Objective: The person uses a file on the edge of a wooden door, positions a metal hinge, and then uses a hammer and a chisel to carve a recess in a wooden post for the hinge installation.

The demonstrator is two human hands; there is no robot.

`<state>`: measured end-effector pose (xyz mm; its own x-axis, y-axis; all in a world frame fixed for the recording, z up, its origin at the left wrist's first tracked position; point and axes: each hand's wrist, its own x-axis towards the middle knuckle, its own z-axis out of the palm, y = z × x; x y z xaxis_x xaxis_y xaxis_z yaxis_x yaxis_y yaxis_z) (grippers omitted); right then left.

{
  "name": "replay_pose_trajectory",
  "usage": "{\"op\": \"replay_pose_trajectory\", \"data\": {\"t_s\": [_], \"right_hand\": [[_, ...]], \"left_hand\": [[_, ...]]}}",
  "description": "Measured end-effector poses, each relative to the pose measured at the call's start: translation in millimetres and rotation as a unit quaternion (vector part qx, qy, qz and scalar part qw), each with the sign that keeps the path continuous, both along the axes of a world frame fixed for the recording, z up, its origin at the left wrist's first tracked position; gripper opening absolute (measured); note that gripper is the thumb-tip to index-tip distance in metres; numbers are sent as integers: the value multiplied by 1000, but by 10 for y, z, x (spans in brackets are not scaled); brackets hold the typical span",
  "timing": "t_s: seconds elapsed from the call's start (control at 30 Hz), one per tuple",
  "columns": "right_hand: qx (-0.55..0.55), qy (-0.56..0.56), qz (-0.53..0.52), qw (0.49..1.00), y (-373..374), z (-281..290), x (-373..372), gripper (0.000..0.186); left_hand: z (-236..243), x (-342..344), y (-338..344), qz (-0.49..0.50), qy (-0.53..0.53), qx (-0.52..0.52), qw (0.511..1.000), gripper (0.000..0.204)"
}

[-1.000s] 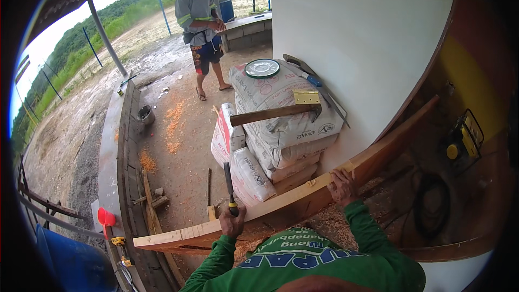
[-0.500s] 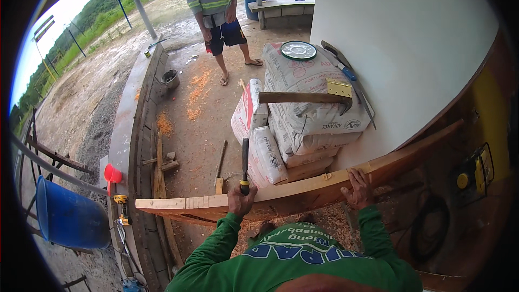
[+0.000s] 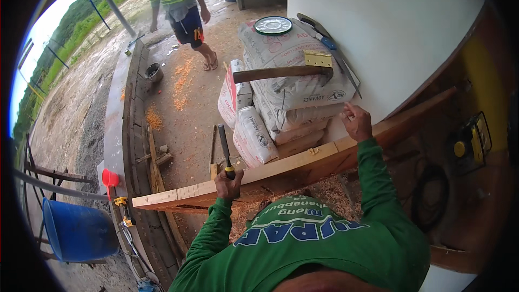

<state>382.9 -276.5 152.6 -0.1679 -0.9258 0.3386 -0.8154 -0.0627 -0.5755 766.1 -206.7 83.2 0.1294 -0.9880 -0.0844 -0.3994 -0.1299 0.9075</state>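
My left hand (image 3: 228, 185) grips a chisel (image 3: 224, 143), blade upright, against the near side of a long wooden board (image 3: 281, 167) that crosses in front of me. My right hand (image 3: 357, 121) is raised above the board's right half, fingers loosely bent and apart with nothing in them, near the stacked white sacks (image 3: 292, 93). On the sacks lie a hammer-like tool with a long wooden handle (image 3: 270, 74), a brass hinge (image 3: 317, 58), a round lid (image 3: 273, 25) and blue-handled tools (image 3: 328, 44).
A person (image 3: 184, 21) in shorts stands beyond the sacks. A white wall (image 3: 389, 38) rises right. At left are a block ledge (image 3: 116, 108), red scoop (image 3: 110, 178), yellow drill (image 3: 124, 208), blue drum (image 3: 75, 230) and bucket (image 3: 154, 73). A yellow machine (image 3: 469, 140) and coiled cable lie right.
My right hand has lifted off the board and moved forward toward the sacks. The other person has shifted leftward relative to the sacks. My left hand still holds the chisel.
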Motion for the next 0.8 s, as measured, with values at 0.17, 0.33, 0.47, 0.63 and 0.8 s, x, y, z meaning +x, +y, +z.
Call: {"op": "replay_pose_trajectory", "data": {"t_s": [0.17,0.33,0.47,0.63,0.8], "right_hand": [[-9,-10,-19,1000,-576,103,-97,41],[-23,15,-58,998,-1190,172,-101,47],[171,-37,-115,978,-1606,325,-182,58],[236,-80,-230,941,-1900,369,-118,69],[237,-75,-203,947,-2189,131,-271,60]], "left_hand": [[-40,-51,-18,-7,-4,45,999,25],[-83,-43,-29,9,-73,-35,997,26],[-38,-75,-29,12,-93,-15,995,26],[122,-152,-9,30,-73,-57,995,27],[185,-163,-2,19,-105,-35,994,26]]}}
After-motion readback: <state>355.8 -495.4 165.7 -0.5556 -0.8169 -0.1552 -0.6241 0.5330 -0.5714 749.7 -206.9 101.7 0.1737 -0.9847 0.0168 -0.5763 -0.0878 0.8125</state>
